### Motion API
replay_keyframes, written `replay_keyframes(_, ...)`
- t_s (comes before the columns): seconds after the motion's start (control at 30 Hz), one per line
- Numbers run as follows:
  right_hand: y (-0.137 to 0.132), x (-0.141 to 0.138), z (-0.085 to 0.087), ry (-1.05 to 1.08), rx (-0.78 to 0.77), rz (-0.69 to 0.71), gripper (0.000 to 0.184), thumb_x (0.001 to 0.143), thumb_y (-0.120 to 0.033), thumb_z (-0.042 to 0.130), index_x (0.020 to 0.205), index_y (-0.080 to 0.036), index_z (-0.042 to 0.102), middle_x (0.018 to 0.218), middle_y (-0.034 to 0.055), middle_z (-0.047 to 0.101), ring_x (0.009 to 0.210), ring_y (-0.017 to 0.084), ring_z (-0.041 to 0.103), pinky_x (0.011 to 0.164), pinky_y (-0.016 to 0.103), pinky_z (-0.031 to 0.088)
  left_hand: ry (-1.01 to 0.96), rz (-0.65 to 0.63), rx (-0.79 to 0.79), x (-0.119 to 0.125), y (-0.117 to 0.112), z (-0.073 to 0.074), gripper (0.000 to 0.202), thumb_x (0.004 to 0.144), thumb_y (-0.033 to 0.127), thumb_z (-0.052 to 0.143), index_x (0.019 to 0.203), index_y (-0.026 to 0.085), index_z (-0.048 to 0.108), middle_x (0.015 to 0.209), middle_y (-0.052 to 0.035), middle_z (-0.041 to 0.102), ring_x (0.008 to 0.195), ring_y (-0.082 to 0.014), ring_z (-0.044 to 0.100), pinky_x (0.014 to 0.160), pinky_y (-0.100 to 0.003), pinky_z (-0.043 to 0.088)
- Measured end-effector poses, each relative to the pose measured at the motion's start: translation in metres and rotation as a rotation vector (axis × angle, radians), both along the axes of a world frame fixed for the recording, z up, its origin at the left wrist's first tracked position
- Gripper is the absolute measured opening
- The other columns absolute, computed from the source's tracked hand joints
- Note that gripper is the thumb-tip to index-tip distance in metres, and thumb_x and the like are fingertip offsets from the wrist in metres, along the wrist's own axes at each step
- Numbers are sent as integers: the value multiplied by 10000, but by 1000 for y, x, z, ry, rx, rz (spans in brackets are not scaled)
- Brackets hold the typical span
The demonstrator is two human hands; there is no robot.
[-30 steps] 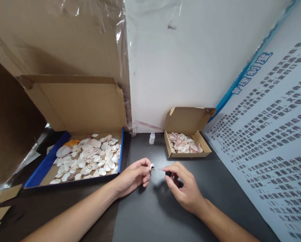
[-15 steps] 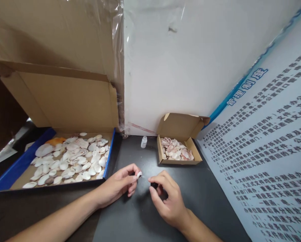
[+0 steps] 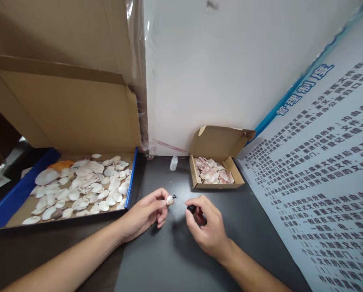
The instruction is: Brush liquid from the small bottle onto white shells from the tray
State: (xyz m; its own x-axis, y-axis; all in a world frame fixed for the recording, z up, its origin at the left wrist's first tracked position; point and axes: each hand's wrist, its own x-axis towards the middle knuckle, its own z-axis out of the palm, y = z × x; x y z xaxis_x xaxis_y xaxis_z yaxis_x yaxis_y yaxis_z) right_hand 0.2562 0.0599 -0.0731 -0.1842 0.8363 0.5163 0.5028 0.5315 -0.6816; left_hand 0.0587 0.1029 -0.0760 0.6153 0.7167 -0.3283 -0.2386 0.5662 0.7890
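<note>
Between the thumb and fingers of my left hand (image 3: pixel 152 209) is a small white shell (image 3: pixel 169 200), held up above the dark table. My right hand (image 3: pixel 207 225) pinches a black cap (image 3: pixel 192 209). A thin, faint stem seems to run from the cap toward the shell, and a small dark tip (image 3: pixel 174 196) shows at the shell's right edge; whether it touches the shell I cannot tell. Farther back stands a small clear glass bottle (image 3: pixel 173 163), upright with its mouth uncapped.
To the left, an open blue-sided cardboard box (image 3: pixel 133 174) holds many pale shells and an orange one. A smaller open cardboard box (image 3: pixel 219 186) with pinkish shells sits at the back right. A white wall panel (image 3: pixel 193 81) and a printed sign (image 3: pixel 321 162) border the table (image 3: pixel 169 259).
My right hand has shifted slightly right, away from my left hand. The shell has turned a little in my left fingers, and the dark tip now shows beside it. The view has tilted down.
</note>
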Motion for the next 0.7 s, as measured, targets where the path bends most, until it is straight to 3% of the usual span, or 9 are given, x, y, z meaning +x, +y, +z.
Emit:
replay_keyframes(0.13, 1, 0, 0, -3, 33, 65, 189, 857, -116, 566, 1026, -199, 579, 718, -20, 494, 548, 100, 463, 531, 233, 399, 2, 12, 9, 1, 0, 3, 225, 829, 354, 599, 877, 190, 452, 581, 56, 455, 508, -56, 411, 498, -182, 383)
replay_keyframes(0.27, 1, 2, 0, -15, 7, -20, 162, 852, -121, 565, 993, -196, 590, 704, -24, 463, 542, 101, 456, 527, 236, 395, 10, -4, 19, 1, -1, 3, 225, 839, 359, 589, 866, 187, 446, 544, 58, 450, 500, -55, 414, 496, -173, 390)
replay_keyframes(0.37, 0, 3, 0, 8, 4, 54, 163, 851, -128, 563, 997, -196, 588, 718, -18, 492, 563, 105, 483, 545, 235, 417, 16, 10, 6, 2, 0, 3, 194, 866, 349, 550, 870, 193, 435, 518, 63, 443, 466, -60, 414, 465, -175, 383)
replay_keyframes(0.53, -1, 2, 0, -13, -11, -29, 135, 842, -138, 575, 964, -188, 601, 675, -32, 467, 523, 96, 466, 521, 228, 404, -26, 97, -48, 1, 1, 3, 173, 846, 294, 589, 877, 168, 474, 703, 36, 507, 488, -39, 430, 443, -183, 386)
replay_keyframes(0.7, -2, 0, 1, -25, -30, 17, 124, 852, -166, 576, 970, -180, 613, 698, -13, 543, 531, 96, 502, 525, 219, 417, -44, 126, -95, 1, 2, 4, 174, 832, 269, 626, 886, 139, 522, 742, 37, 462, 522, -20, 415, 479, -178, 382)
